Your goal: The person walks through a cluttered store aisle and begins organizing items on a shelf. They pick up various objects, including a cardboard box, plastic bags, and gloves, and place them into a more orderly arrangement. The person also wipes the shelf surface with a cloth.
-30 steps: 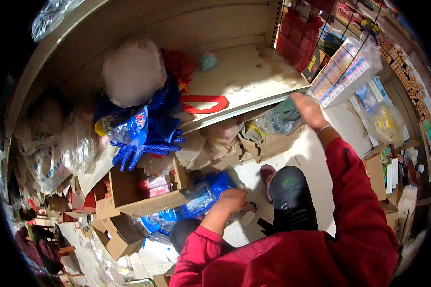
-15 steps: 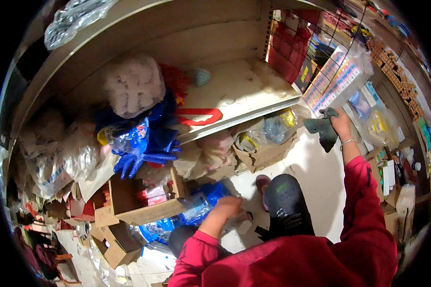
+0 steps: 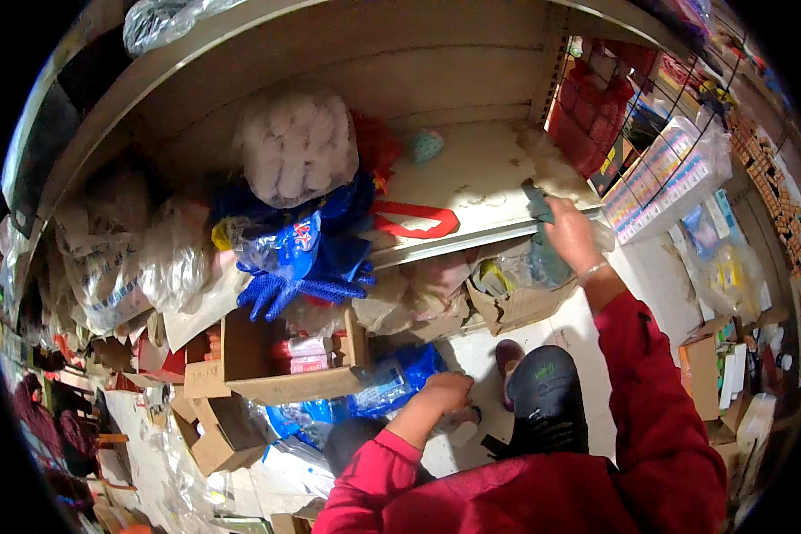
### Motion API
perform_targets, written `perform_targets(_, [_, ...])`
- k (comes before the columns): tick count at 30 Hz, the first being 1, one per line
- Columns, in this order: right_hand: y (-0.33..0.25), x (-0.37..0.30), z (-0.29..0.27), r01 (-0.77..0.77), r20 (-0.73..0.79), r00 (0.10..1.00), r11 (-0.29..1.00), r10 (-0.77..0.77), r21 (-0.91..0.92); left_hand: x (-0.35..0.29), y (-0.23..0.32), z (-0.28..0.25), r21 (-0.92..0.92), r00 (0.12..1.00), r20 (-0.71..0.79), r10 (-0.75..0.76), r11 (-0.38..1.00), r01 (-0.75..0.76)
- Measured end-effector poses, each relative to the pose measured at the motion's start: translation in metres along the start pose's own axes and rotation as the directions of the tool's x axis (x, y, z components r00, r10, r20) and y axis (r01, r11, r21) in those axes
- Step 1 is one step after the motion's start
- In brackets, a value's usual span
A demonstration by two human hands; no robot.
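My right hand (image 3: 571, 233) is closed on a dark green rag (image 3: 540, 210), which lies over the front edge of a pale metal shelf (image 3: 485, 182) at its right end. Dusty smears show on the shelf near the rag. My left hand (image 3: 445, 393) is a loose fist low in front of me, beside my knee. A clear and whitish thing shows just under it, and I cannot make out whether the fingers hold it. On the shelf lie a red loop of strap (image 3: 418, 220) and a small mint-green dotted thing (image 3: 425, 145).
Blue gloves (image 3: 307, 280) and a wrapped pale bundle (image 3: 300, 149) pile up at the shelf's left. Below are an open cardboard box (image 3: 280, 387), a carton of bagged goods (image 3: 521, 307) and blue packages (image 3: 405, 374). A wire grid (image 3: 654, 116) stands beside wrapped boxes (image 3: 659, 182) at right.
My right hand has carried the rag leftward from over the floor onto the shelf's front edge. The view has shifted a little; my left hand stays low by the knee.
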State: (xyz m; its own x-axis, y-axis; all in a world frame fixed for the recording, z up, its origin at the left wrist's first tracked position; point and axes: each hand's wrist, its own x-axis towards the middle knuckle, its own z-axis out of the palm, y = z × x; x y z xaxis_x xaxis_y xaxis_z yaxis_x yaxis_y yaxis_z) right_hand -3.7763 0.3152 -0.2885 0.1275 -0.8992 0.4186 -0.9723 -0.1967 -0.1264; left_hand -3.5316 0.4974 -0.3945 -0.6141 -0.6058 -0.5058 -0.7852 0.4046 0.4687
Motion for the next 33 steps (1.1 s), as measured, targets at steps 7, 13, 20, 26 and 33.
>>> perform_targets(7, [0.112,0.003,-0.026,-0.163,-0.071,0.986,0.965,0.152,-0.205,0.003,-0.006,0.006,0.009,0.996,-0.036,0.076,0.997,-0.076])
perform_targets(13, [0.068,0.003,-0.085,-0.1,0.001,0.995,0.995,0.1,-0.03,0.0,-0.003,0.005,-0.012,1.0,-0.027,0.002,1.0,-0.003])
perform_targets(20, [-0.015,0.047,-0.081,0.389,0.082,0.921,0.895,-0.38,-0.218,-0.002,0.002,-0.002,-0.012,0.999,-0.027,-0.022,1.0,0.022])
perform_targets(26, [-0.053,0.082,-0.007,0.611,0.309,0.713,0.774,-0.629,0.164,-0.023,0.011,-0.018,-0.073,0.998,0.043,-0.054,0.996,0.057])
perform_targets(33, [-0.083,0.133,0.038,0.504,0.387,0.794,0.864,-0.469,0.013,-0.016,0.013,-0.024,-0.037,0.995,0.073,-0.074,0.996,0.076])
